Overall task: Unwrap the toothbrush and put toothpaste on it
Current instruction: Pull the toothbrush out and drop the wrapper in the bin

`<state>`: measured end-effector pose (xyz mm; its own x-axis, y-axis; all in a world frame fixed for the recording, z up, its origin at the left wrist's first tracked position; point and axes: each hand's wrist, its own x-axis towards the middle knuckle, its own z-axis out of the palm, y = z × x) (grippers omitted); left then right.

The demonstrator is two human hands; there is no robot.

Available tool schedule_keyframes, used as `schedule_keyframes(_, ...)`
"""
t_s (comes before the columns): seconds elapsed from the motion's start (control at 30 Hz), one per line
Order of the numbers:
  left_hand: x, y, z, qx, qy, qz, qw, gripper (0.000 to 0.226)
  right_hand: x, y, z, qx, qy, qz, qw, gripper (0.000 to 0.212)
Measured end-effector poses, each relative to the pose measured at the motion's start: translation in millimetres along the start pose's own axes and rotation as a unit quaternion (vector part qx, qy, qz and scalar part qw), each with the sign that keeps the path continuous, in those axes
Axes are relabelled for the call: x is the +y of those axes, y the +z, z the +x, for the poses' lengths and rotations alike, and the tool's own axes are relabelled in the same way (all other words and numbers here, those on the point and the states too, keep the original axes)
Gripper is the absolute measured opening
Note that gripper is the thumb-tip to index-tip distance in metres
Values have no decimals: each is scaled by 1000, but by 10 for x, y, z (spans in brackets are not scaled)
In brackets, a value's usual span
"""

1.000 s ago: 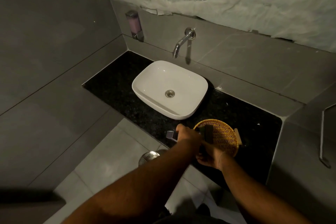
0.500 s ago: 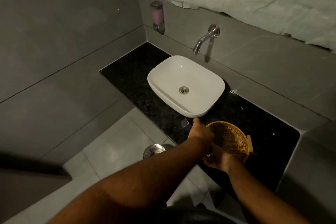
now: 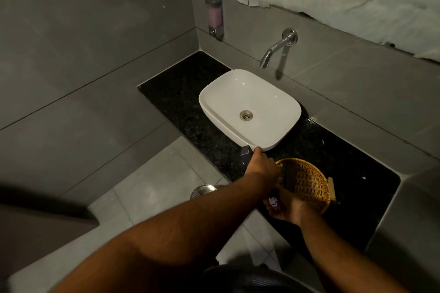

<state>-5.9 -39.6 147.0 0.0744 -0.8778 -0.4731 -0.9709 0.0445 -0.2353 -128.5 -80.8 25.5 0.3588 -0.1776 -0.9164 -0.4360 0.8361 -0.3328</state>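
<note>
Both arms outstretched — left hand [image 3: 260,165] forward, right hand [image 3: 284,207] curled.

head view | from above, facing forward-down | near counter [image 3: 190,112] and sink [image 3: 228,93]

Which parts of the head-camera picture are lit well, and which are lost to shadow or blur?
Head view: the white ceramic basin is brightest, with small glints; the black speckled counter stays murky; the small packet in the left hand and right hand is too dim to read; wall lines bow, showing wide-angle distortion.
</note>
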Motion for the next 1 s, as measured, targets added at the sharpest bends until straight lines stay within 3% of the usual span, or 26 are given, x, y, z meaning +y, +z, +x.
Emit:
schedule_keyframes(0.1, -62, 74, -12, -12, -6, 12, 1000, 41, 12, -11, 8, 32, -9, -41, 999, 45)
schedule_keyframes(0.23, -217, 269, -66, -2, -26, 15, 1000, 43, 25, -42, 28, 7, 4, -88, 996, 57)
schedule_keyframes(0.3, -326, 422, -96, 13, -40, 1, 999, 45, 43, -38, 67, 45, 3, -115, 992, 57)
schedule_keyframes(0.47, -651, 869, -302, 87, -85, -117, 986, 48, 109, -14, 106, 77, 8, -182, 980, 59)
schedule_keyframes(0.57, -829, 1151, -473, 92, -160, -209, 960, 48, 76, 25, 132, 81, 3, -186, 979, 57)
schedule_keyframes(0.7, -961, 1506, -697, 58, -296, -354, 885, 48, 29, 52, 157, 72, 4, -166, 983, 55)
schedule_keyframes(0.83, -1030, 1858, -907, 14, -402, -494, 771, 45, 31, 172, 174, 88, -2, -198, 976, 53)
schedule_keyframes(0.9, -1026, 2023, -973, 0, -427, -555, 714, 51, 60, 227, 182, 90, 1, -213, 973, 53)
schedule_keyframes(1.0, -1023, 2221, -977, -15, -438, -615, 656, 43, 140, 322, 232, 123, -4, -226, 966, 52)
